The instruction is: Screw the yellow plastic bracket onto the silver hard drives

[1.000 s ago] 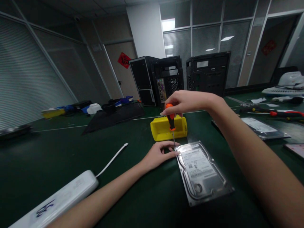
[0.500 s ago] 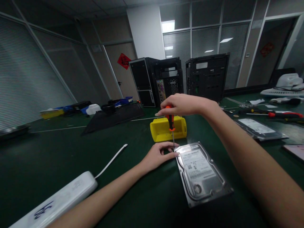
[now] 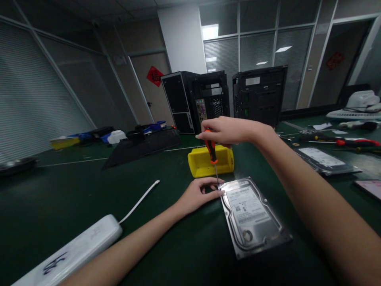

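A silver hard drive (image 3: 256, 228) lies flat on the green table, its white label facing up. My left hand (image 3: 198, 196) grips the drive's far left corner between thumb and fingers. My right hand (image 3: 226, 130) is closed from above around the red and black handle of a screwdriver (image 3: 211, 151). The screwdriver tilts slightly, with its shaft running down to that same corner beside my left fingertips. Whether the tip sits in a screw is too small to tell. Just behind stands a yellow bin (image 3: 195, 163), partly covered by the screwdriver.
Black computer cases (image 3: 178, 103) stand at the back. At the right lie another hard drive (image 3: 323, 158) and red-handled tools (image 3: 357, 143). A white power strip (image 3: 80, 246) with a cable is at the front left, and a black panel (image 3: 143, 149) lies farther back.
The screwdriver's handle has leaned a little to the left, and my right hand has shifted slightly with it. My left hand and the hard drive stay in place.
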Motion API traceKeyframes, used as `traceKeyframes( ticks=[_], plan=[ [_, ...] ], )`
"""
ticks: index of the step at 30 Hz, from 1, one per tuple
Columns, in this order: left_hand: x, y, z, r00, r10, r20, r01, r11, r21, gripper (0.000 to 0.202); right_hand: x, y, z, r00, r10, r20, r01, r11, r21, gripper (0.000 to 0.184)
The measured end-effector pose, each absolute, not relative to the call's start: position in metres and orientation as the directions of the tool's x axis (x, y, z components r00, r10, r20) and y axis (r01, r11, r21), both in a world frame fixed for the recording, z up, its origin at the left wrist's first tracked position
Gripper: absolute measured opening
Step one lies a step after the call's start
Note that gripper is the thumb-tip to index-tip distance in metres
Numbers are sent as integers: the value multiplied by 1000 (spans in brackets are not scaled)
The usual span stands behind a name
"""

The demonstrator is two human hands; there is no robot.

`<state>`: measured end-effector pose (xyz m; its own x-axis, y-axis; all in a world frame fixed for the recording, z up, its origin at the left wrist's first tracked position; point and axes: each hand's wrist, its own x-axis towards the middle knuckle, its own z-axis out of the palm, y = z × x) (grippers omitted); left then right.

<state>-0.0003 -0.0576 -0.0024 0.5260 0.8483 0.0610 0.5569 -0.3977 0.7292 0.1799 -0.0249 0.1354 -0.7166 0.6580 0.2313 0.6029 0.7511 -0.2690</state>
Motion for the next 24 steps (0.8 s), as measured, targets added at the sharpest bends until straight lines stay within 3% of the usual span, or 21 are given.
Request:
traceKeyframes(
  ticks=[7,14,16,20,24],
  plan=[
    [0,-59,0,523,850,58,556,-392,733,41,179,-21,133,-729,646,226,581,759,-294,44],
    [0,-58,-1,521,852,59,561,-394,728,42,174,-18,130,-724,593,351,591,797,-127,51],
    [-1,-58,-1,521,852,61,561,-395,728,41,175,-16,129,-715,597,362,605,789,-106,45],
    [-1,-56,-1,522,850,69,564,-405,720,41,178,-15,129,-721,604,339,586,793,-165,28],
    [-2,-54,-1,527,848,52,574,-401,714,42,175,-17,131,-757,571,319,523,821,-229,28]
  ],
)
